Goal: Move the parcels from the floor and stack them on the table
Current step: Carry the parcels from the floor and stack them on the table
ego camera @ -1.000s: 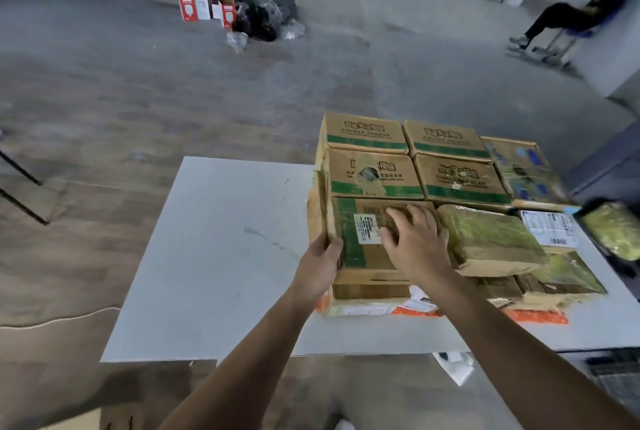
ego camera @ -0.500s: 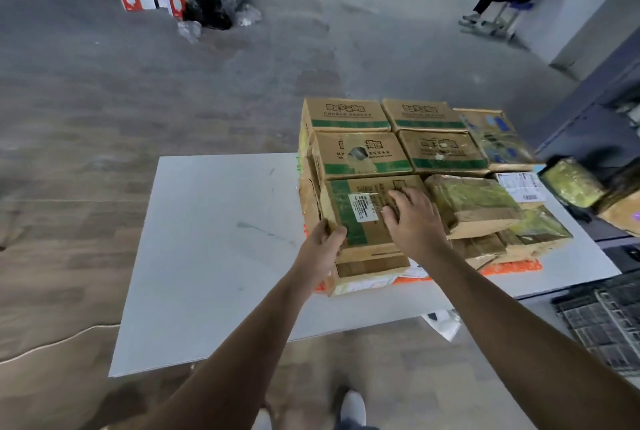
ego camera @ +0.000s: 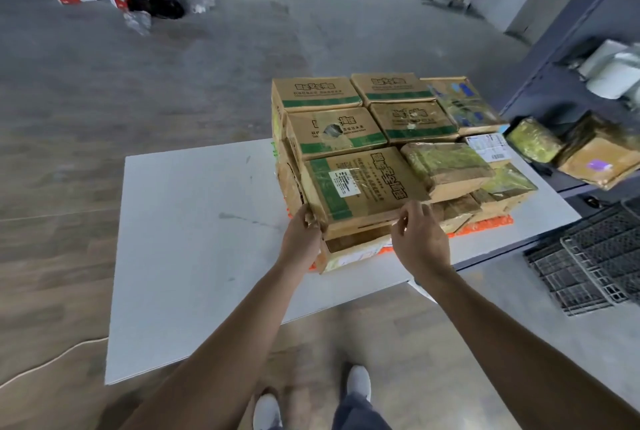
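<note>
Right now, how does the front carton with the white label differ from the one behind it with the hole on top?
The labelled carton bears a white sticker; the holed carton has a torn gap. The labelled carton's green band runs along its left side, the holed carton's along its near edge. The left hand grips the labelled carton; no hand touches the holed carton. Both are brown cardboard with black print.

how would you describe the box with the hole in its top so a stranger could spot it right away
Start at the white table and find the stack of parcels on its right part. In the top layer's left column of three cardboard boxes, take the middle box, behind the labelled box. It alone has a ragged hole torn through its printed top.
</note>
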`<action>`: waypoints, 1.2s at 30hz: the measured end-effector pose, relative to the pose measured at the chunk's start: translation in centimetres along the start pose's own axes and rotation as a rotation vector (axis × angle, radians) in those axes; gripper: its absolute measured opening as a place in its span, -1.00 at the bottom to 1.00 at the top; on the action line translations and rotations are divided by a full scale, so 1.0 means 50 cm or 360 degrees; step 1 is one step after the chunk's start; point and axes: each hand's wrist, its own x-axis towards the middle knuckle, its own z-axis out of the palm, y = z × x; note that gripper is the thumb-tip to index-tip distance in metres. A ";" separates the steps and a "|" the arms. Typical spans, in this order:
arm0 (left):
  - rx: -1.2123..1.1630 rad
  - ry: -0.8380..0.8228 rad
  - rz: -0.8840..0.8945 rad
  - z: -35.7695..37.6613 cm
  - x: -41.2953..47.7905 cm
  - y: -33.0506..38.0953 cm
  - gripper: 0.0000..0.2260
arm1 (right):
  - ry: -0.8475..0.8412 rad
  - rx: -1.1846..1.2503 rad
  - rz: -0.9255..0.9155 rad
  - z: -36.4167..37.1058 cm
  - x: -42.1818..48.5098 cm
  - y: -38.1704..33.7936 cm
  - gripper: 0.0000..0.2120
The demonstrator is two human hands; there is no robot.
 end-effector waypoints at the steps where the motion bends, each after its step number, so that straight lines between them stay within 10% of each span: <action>1: -0.0024 0.0001 -0.0018 0.002 0.000 -0.004 -0.50 | -0.0054 -0.0005 0.0070 0.007 -0.008 0.006 -0.93; 8: 0.0052 -0.0092 -0.0085 0.002 0.011 -0.019 -0.42 | -0.0624 0.0255 0.0403 0.053 0.002 0.021 -0.67; 23: 0.0063 -0.0064 -0.0114 0.013 0.025 -0.037 -0.38 | -0.0677 0.0245 0.0329 0.056 0.012 -0.003 -0.70; 36: 0.0063 0.0070 0.0004 0.015 0.031 -0.040 -0.46 | -0.0652 -0.0800 -0.0016 0.017 0.024 -0.025 -0.71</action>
